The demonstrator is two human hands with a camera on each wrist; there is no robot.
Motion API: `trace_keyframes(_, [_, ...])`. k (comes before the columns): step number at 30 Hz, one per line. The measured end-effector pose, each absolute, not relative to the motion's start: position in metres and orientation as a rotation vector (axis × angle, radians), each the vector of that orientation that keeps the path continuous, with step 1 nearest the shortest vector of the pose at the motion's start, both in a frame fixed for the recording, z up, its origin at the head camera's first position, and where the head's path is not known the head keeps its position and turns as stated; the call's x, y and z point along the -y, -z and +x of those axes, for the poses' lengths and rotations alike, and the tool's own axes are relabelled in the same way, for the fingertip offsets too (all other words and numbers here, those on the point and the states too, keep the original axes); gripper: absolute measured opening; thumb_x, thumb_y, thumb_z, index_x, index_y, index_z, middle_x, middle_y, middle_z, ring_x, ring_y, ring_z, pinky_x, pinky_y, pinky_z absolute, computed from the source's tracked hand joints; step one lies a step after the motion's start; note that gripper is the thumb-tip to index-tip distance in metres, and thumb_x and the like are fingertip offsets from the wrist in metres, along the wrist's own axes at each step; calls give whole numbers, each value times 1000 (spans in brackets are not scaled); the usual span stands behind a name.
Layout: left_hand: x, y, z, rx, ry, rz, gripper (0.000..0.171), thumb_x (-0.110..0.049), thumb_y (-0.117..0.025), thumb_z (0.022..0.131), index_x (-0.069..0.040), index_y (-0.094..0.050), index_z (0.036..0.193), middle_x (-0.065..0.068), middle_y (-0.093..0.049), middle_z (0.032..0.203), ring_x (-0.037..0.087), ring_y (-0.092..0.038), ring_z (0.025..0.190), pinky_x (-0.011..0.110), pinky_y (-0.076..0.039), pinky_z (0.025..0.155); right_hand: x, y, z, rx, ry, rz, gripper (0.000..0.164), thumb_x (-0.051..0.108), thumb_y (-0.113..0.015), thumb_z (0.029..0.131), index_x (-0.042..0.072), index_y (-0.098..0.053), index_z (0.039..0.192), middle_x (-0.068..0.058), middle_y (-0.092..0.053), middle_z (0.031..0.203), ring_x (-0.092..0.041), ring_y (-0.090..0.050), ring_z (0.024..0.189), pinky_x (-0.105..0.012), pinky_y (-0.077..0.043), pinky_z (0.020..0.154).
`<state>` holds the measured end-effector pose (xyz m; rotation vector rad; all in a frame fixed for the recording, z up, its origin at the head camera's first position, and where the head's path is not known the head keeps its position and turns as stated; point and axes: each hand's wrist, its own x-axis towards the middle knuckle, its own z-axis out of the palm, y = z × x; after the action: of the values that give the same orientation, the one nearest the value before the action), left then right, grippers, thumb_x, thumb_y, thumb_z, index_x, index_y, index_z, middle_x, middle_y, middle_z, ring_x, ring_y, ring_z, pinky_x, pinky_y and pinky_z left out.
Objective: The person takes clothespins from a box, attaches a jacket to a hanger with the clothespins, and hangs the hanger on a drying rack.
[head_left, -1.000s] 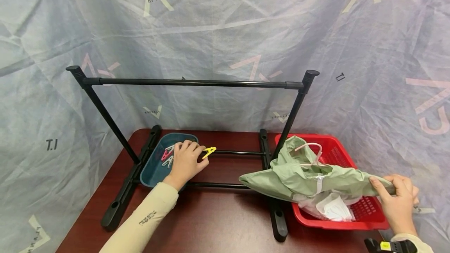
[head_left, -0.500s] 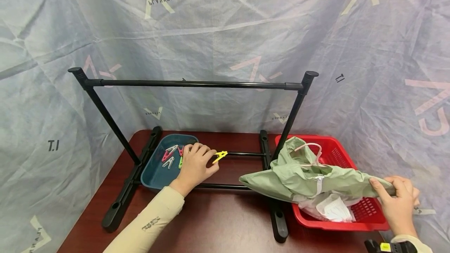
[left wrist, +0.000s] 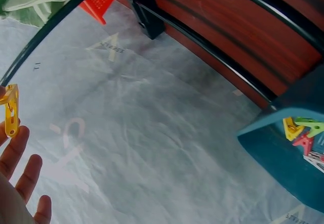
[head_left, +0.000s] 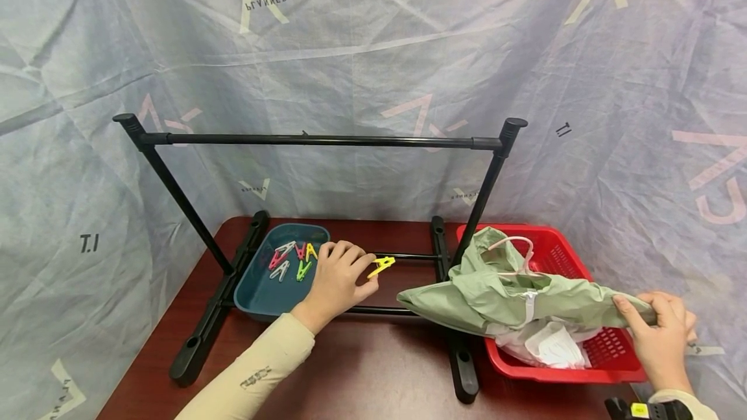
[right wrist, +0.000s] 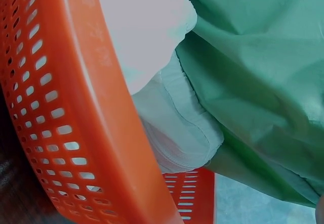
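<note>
Between thumb and fingertips, my left hand (head_left: 338,280) pinches a yellow clothespin (head_left: 382,266), held just right of the blue tray (head_left: 257,297). The same clothespin (left wrist: 12,110) shows at the left edge of the left wrist view. Several pink, white, green and yellow clothespins (head_left: 303,269) lie in the tray. My right hand (head_left: 662,329) grips the right end of a light green jacket (head_left: 560,306), thumb on top. A pale pink hanger (head_left: 530,251) pokes out at the jacket's neck. The jacket (right wrist: 258,67) fills much of the right wrist view.
A black garment rack (head_left: 327,140) stands across the red-brown table (head_left: 373,368). Under the jacket is a red basket (head_left: 560,374) with white clothing (head_left: 557,345) in it. Printed grey fabric (head_left: 350,70) hangs behind and at both sides.
My left hand has moved right, away from over the tray, carrying the yellow clothespin and uncovering more clothespins. The right hand and jacket have stayed in place.
</note>
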<state>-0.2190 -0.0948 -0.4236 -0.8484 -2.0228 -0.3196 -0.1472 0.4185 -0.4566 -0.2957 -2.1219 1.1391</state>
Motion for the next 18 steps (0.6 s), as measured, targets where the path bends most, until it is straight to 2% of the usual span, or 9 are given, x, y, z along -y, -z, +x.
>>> trace_keyframes(18, [64, 406, -204, 1913, 346, -943, 21, -25, -77, 74, -15, -74, 92, -1, -63, 87, 21, -58, 87, 46, -42, 78, -418, 456, -146, 2140, -1185, -306, 23, 11, -72, 90, 19, -58, 74, 28, -40, 98, 8, -19, 103, -50, -2, 105])
